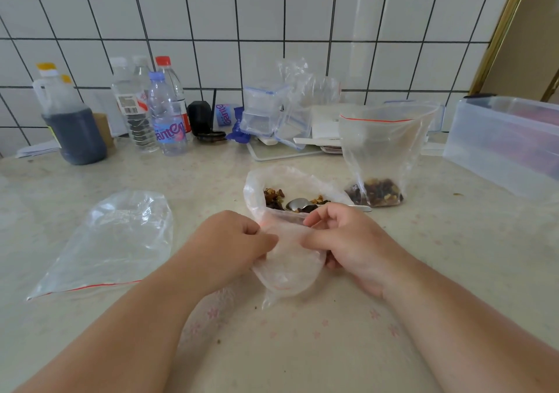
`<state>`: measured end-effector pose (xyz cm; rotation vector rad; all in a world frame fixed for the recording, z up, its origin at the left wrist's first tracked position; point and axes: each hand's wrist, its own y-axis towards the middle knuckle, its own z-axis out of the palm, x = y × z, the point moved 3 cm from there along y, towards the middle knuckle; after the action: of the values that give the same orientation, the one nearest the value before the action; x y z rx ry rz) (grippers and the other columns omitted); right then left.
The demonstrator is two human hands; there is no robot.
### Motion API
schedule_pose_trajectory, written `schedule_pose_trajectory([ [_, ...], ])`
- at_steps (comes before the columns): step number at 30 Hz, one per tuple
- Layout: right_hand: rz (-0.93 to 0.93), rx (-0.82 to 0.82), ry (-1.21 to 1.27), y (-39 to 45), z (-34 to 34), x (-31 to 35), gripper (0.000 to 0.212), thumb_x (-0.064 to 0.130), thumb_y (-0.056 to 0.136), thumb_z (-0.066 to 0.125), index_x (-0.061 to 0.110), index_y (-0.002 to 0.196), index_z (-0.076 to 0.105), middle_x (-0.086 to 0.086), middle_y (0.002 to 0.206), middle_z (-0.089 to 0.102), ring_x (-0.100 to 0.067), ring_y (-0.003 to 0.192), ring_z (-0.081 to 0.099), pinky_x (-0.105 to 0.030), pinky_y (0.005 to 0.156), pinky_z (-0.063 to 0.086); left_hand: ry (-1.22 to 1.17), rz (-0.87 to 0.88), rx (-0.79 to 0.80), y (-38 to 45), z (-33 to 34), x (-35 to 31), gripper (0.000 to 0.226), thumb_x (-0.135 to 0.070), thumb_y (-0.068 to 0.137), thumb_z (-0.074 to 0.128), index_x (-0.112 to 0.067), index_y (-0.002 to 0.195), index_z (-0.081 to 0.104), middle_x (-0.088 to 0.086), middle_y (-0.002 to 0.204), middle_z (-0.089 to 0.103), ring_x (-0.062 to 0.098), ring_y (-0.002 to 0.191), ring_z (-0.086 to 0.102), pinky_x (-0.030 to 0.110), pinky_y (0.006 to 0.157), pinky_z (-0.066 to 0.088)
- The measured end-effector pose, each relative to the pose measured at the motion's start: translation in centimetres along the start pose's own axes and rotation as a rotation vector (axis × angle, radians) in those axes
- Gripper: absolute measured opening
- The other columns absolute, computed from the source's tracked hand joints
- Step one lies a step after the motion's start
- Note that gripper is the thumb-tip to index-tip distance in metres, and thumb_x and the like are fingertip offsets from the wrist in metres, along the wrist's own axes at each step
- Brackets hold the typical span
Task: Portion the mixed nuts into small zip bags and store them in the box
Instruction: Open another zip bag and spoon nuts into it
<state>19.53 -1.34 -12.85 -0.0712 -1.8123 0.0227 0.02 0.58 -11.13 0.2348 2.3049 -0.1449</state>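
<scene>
1. The small bag [289, 267] lies on the counter [423, 256] just in front of the person, held between both hands; no nuts can be made out inside it.
2. The left hand [239, 240] pinches the bag's left edge with curled fingers; the right hand [348, 241] grips the right edge the same way.
3. Judged step: working the bag's mouth apart so a portion can go in.
4. Just beyond the hands, the source bag [257, 187] lies open, its nuts [273, 197] showing, with a spoon [298, 203] resting in it.
5. To the right, a zip bag [384, 150] stands upright with nuts at the bottom, its top unsealed. A flat empty bag [112, 241] lies to the left.
6. The box [502, 144] sits at the far right, well apart.
7. Next move probably calls for one hand holding the mouth wide while the other takes the spoon.
</scene>
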Motion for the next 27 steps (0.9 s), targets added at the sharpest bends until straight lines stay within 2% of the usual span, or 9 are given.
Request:
schedule_pose_trajectory([
  [3,-0.014,-0.003,0.042,-0.1,0.0,0.1,0.032,0.021,0.057,0.077,0.018,0.086,0.064,0.003,0.064,0.065,-0.012,0.051,0.059,-0.021,0.043,0.043,-0.032,-0.035,-0.045,0.2,-0.2,0.5,0.04,-0.029,0.091,0.062,-0.018,0.053,0.061,-0.005,0.043,0.06,0.006,0.034,0.047,0.016,0.039,0.035],
  [6,-0.063,-0.048,0.027,-0.4,-0.1,0.2,0.021,0.02,0.06,0.078,0.021,0.075,0.063,0.001,0.06,0.066,-0.013,0.049,0.06,-0.021,0.045,0.045,-0.021,-0.038,-0.015,0.2,-0.4,0.6,0.026,-0.024,0.093,0.057,-0.017,0.068,0.064,0.0,0.05,0.068,0.007,0.036,0.051,0.018,0.042,0.039],
  [10,-0.126,-0.138,-0.164,-0.6,-0.5,0.4,0.012,0.016,0.067,0.074,0.027,0.069,0.069,0.005,0.057,0.068,-0.007,0.047,0.061,-0.017,0.048,0.046,-0.002,0.019,0.007,0.4,-0.7,1.1,0.014,-0.023,0.085,0.058,-0.032,0.085,0.068,-0.007,0.056,0.071,0.003,0.04,0.056,0.02,0.047,0.042],
  [12,-0.141,-0.161,-0.19,-0.8,-0.5,0.5,0.01,0.019,0.068,0.074,0.027,0.072,0.071,0.006,0.06,0.069,-0.006,0.047,0.06,-0.019,0.05,0.047,-0.056,0.04,0.023,0.6,-0.9,1.2,0.003,-0.034,0.083,0.067,-0.035,0.083,0.07,-0.01,0.055,0.067,0.005,0.043,0.055,0.023,0.051,0.044],
  [14,-0.149,-0.176,-0.169,-0.9,-0.4,0.7,0.006,0.022,0.069,0.075,0.027,0.073,0.073,0.006,0.062,0.069,-0.006,0.049,0.06,-0.021,0.052,0.048,-0.139,0.024,0.041,0.8,-1.0,1.2,0.012,-0.042,0.084,0.073,-0.031,0.081,0.071,-0.01,0.051,0.063,0.008,0.043,0.054,0.022,0.049,0.042],
  [19,-0.182,-0.194,-0.196,-1.3,-0.6,1.3,0.01,0.035,0.086,0.073,0.031,0.077,0.074,0.007,0.063,0.071,-0.001,0.052,0.06,-0.015,0.054,0.047,-0.184,-0.004,-0.032,1.2,-1.1,1.1,0.019,-0.03,0.086,0.074,-0.016,0.076,0.069,-0.005,0.05,0.063,0.012,0.041,0.05,0.026,0.05,0.042],
  [22,-0.21,-0.296,-0.245,-1.1,-1.7,2.1,0.015,0.031,0.089,0.069,0.029,0.075,0.073,0.018,0.066,0.071,0.007,0.054,0.062,-0.006,0.051,0.039,-0.194,-0.021,-0.059,1.5,-1.2,1.4,0.02,-0.025,0.085,0.074,-0.013,0.072,0.066,-0.005,0.049,0.062,0.008,0.039,0.05,0.022,0.046,0.042],
  [25,-0.198,-0.467,-0.397,-0.2,-3.9,2.9,0.011,0.026,0.085,0.068,0.033,0.076,0.07,0.015,0.077,0.068,0.0,0.069,0.06,-0.017,0.057,0.039,-0.23,-0.028,-0.049,1.9,-1.1,1.7,0.025,-0.023,0.083,0.072,-0.018,0.061,0.061,-0.006,0.05,0.059,0.01,0.042,0.049,0.027,0.052,0.043],
  [27,-0.142,-0.478,-0.514,0.7,-5.0,2.7,0.022,0.013,0.082,0.066,0.035,0.081,0.067,0.008,0.09,0.061,-0.008,0.078,0.055,-0.021,0.06,0.036,-0.255,-0.04,-0.039,2.1,-1.0,2.0,0.031,-0.023,0.083,0.071,-0.022,0.055,0.057,-0.008,0.049,0.056,0.011,0.042,0.046,0.026,0.052,0.04],
])
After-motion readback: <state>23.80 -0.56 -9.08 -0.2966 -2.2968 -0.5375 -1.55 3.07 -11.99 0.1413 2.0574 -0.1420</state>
